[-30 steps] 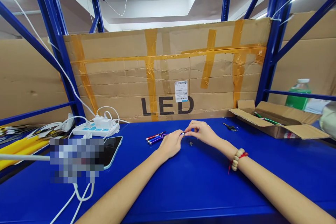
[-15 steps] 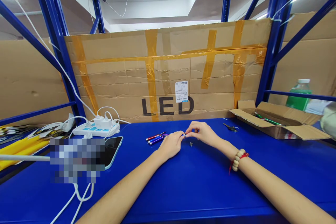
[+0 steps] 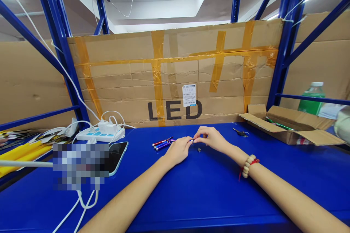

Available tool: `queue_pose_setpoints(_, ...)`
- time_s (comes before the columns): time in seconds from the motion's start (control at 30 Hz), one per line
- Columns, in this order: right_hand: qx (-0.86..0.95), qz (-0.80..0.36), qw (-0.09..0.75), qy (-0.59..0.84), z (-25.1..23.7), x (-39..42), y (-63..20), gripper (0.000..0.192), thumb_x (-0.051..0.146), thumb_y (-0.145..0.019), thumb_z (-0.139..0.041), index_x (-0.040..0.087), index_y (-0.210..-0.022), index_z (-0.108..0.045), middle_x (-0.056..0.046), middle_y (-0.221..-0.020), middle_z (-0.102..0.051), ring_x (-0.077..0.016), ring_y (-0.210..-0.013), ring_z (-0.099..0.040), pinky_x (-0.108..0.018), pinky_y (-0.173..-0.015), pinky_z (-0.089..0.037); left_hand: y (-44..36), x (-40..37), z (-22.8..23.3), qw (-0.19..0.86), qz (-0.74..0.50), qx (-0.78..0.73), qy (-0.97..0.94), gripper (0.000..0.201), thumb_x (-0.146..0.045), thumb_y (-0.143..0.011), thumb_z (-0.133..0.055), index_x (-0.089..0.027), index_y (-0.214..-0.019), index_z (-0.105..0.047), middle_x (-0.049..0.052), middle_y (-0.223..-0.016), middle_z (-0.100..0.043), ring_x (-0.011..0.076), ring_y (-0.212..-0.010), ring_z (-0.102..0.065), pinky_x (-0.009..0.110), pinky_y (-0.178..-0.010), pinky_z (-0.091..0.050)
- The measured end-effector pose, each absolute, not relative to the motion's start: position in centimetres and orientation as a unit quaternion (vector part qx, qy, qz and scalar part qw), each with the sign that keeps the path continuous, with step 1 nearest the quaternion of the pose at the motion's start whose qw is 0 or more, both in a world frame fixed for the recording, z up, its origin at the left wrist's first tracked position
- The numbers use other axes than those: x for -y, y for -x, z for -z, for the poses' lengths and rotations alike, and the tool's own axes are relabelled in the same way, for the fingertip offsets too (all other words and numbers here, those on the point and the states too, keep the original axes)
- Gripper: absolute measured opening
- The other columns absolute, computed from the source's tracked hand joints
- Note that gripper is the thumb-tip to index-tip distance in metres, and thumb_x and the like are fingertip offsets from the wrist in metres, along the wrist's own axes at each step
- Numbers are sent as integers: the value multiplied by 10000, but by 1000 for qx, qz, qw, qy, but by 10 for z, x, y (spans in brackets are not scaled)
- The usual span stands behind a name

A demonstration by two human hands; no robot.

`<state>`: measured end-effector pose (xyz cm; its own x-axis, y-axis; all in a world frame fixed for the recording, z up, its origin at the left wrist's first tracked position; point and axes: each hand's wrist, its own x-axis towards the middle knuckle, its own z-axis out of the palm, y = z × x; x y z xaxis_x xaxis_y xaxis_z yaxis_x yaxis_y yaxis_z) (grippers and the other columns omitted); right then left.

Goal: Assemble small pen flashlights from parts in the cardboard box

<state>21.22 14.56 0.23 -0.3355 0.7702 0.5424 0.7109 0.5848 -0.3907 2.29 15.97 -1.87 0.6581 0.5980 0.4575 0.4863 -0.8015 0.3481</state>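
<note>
Metal glints on a small piece that we see between the fingertips of both hands, low over the blue tabletop; most of it is covered, so we cannot tell its full shape. Our right hand closes thumb and forefinger almost together on the end of this piece. Our left hand lies low opposite, its fingers drawn close together with the tips at the piece, but its underside is hidden and we cannot tell how firmly it grips. Just beneath the gap between the hands we find a tiny metallic part on the tabletop. Just beyond our left hand lie a slim red tube and a blue tube, side by side. We wear a beaded bracelet with red cord on the right wrist. Farther right we see keys and an open carton; to the left, a phone and a white power strip. Behind everything, we face a taped cardboard panel marked LED.
</note>
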Motion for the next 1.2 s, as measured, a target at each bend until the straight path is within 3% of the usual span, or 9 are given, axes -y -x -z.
queue_pose_setpoints(1.2,812,-50,357,459,-1,-147,-213,178,380,-753,-634,210,-752,-688,-8,-769,-610,-97,-621,-471,-230,-561,-334,-23,-160,19,89,-287,-300,-905,291,-261,-937,-305,-185,-1009,-576,41,-968,-640,176,-878,-596,273,-782,-441)
